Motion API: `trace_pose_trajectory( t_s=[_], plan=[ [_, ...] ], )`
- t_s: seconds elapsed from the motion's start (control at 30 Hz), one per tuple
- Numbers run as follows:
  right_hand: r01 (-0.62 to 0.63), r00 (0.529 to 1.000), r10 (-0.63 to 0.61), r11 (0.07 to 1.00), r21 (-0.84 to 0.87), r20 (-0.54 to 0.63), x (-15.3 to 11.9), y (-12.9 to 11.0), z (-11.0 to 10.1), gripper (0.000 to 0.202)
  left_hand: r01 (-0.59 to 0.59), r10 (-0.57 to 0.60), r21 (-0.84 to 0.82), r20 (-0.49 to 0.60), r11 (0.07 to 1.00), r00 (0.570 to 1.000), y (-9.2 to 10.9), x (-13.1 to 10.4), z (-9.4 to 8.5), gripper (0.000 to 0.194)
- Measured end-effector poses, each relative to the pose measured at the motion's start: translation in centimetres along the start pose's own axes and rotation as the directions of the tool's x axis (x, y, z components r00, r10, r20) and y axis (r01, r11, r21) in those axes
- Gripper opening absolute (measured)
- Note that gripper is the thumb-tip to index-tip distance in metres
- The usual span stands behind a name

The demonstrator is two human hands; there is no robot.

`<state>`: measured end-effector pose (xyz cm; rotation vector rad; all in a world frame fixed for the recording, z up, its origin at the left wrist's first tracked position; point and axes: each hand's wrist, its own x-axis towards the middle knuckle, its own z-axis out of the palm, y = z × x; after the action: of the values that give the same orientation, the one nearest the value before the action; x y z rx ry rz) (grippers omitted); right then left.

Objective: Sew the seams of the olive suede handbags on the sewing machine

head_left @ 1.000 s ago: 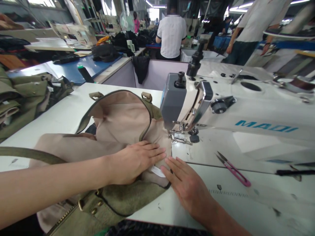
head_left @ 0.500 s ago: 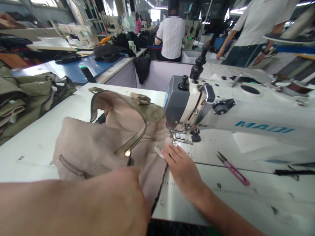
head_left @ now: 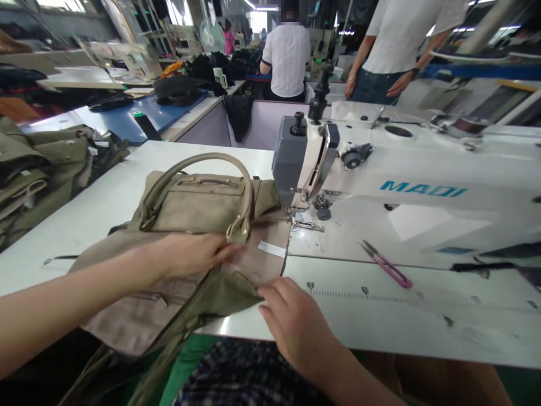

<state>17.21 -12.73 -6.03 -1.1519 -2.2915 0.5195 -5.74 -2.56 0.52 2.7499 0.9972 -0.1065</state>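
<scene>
An olive handbag (head_left: 198, 208) lies on the machine table, its arched handle (head_left: 211, 158) standing up and its pinkish-brown lining (head_left: 118, 327) spread out toward me. My left hand (head_left: 194, 256) is closed on the bag fabric just below the handle's near end; its fingertips are partly blurred. Lower and to the right, my right hand (head_left: 291, 316) pinches the edge of an olive fabric panel (head_left: 228, 293). A white label (head_left: 271, 248) shows on the lining between my hands and the sewing machine's presser foot (head_left: 306, 225). The bag's far right side reaches up to the needle area.
The white sewing machine (head_left: 422, 186) fills the right side. Pink-handled thread snips (head_left: 386, 265) lie on the table in front of it. Folded olive pieces (head_left: 54, 163) are piled at the left. Two people in white tops are beyond the table.
The bag has been turned over, so its olive front and handle now show. My left hand has moved up and away from me; my right hand has come back from the presser foot.
</scene>
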Motion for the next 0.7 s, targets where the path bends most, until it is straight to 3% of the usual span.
trace_pose_trajectory(
  t_s=[0.07,0.13,0.2,0.27,0.37,0.43,0.5,0.6,0.7],
  plan=[
    [-0.046,0.998,0.049,0.996,-0.073,0.038,0.3,-0.3,0.0,0.025,-0.108,0.11,-0.048,0.046,0.993,0.993,1.5,-0.4,-2.3,0.038],
    [-0.022,0.999,0.026,0.996,-0.088,0.044,0.0,-0.5,0.0,0.021,-0.274,0.285,-0.108,0.101,0.956,0.953,3.8,-1.8,-3.0,0.045],
    [0.026,0.999,-0.024,0.997,-0.075,0.033,-0.9,-0.8,0.1,0.016,-0.278,0.288,-0.105,0.105,0.955,0.952,5.8,-3.8,-1.3,0.075],
    [0.064,0.998,-0.065,0.995,-0.071,-0.008,-1.9,-1.1,0.4,0.022,-0.132,0.14,-0.074,0.112,0.989,0.984,7.0,-5.7,2.0,0.093],
    [0.097,0.986,-0.104,0.993,-0.064,-0.127,-3.0,-1.6,1.3,0.028,0.002,0.0,-0.017,0.146,1.0,0.989,7.5,-7.3,5.7,0.101],
    [0.098,0.977,-0.108,0.993,-0.06,-0.183,-3.3,-1.9,1.9,0.028,-0.061,0.061,-0.008,0.132,0.998,0.989,7.6,-7.5,5.6,0.1],
    [0.094,0.978,-0.103,0.994,-0.056,-0.183,-3.3,-2.4,2.5,0.028,-0.192,0.199,-0.073,0.104,0.979,0.974,7.9,-6.7,3.7,0.092],
    [0.1,0.973,-0.114,0.992,-0.08,-0.2,-3.1,-2.9,2.7,0.033,-0.36,0.365,-0.177,-0.002,0.916,0.931,8.3,-3.5,0.7,0.058],
    [0.121,0.961,-0.135,0.99,-0.073,-0.242,-3.2,-3.1,2.4,0.036,-0.415,0.414,0.013,-0.096,0.91,0.905,7.4,1.2,0.6,0.034]
  ],
)
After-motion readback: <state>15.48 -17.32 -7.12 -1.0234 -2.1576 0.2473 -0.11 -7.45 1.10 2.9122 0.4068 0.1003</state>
